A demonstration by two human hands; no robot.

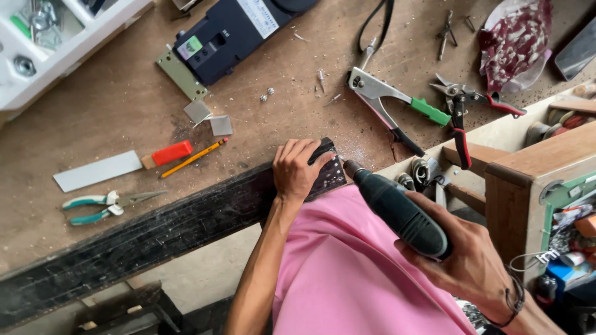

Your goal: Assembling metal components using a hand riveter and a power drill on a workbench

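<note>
My left hand (pixel 297 169) presses down on a small dark perforated piece (pixel 330 169) at the black front edge (pixel 155 232) of the wooden workbench. Its fingers wrap over the top of that piece. My right hand (pixel 472 260) grips a dark green power drill (pixel 397 208). The drill's chuck points up and left, its tip right beside the dark piece. Pale dust lies on the bench just behind the piece. A pink garment covers my lap below both hands.
On the bench lie a rivet gun with a green grip (pixel 388 99), red-handled snips (pixel 462 115), teal pliers (pixel 102 206), a pencil (pixel 194 158), a scraper with an orange handle (pixel 118 164), a dark blue device (pixel 226 37) and a white parts tray (pixel 56 34). A wooden box (pixel 534 180) stands right.
</note>
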